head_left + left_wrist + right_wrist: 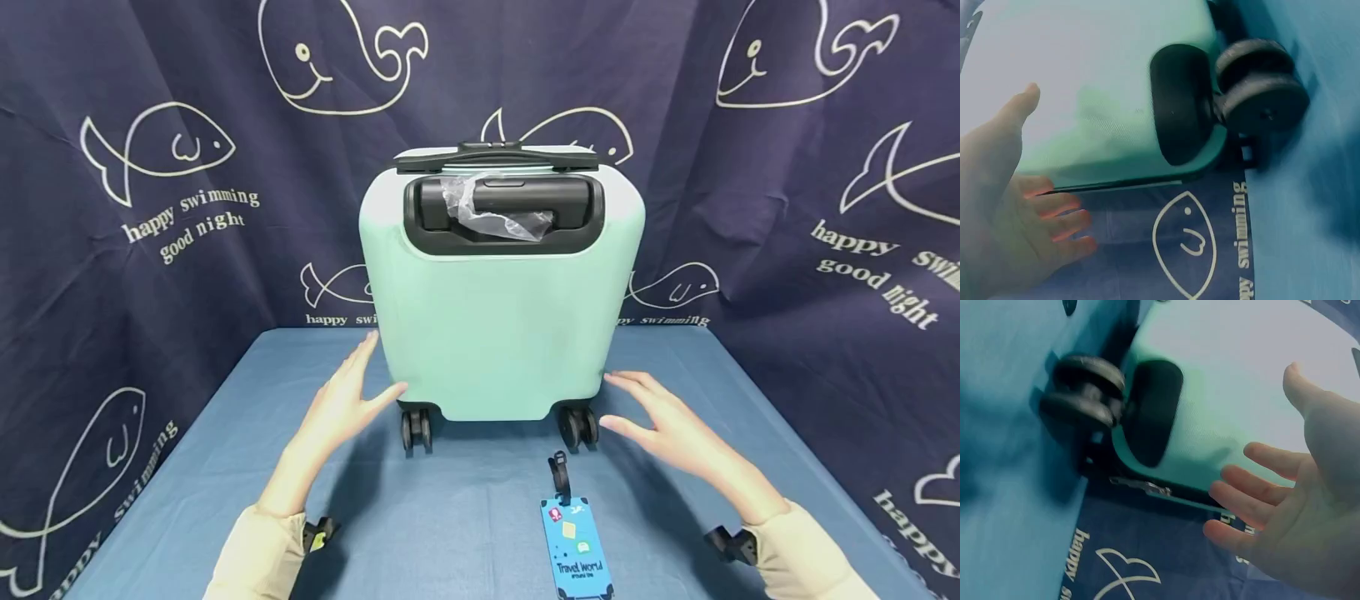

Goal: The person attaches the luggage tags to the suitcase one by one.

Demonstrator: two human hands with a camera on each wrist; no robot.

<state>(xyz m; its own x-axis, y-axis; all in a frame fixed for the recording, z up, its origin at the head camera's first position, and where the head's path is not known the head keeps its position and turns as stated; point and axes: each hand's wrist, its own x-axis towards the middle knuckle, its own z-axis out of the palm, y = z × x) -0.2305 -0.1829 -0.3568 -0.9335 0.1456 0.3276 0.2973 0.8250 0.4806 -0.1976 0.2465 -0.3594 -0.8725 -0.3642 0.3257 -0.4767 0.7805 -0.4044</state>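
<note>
A mint-green suitcase (502,333) stands upright on its black wheels (577,425). Clear plastic (498,217) is wrapped about its retracted black pull handle (532,196), and a black carry handle (495,158) crosses the top. My left hand (345,400) is at the suitcase's lower left side, fingers extended and thumb apart. At the lower right side is my right hand (663,417), its fingers likewise extended. Both wrist views show the palms facing the case, the left hand (1022,212) and the right hand (1297,506) holding nothing. Whether any fingertip touches the shell, I cannot tell.
A blue luggage tag (576,546) with a black strap lies on the blue cloth (450,517) in front of the suitcase, right of centre. Dark navy curtains (187,292) with white fish drawings hang behind and along both sides.
</note>
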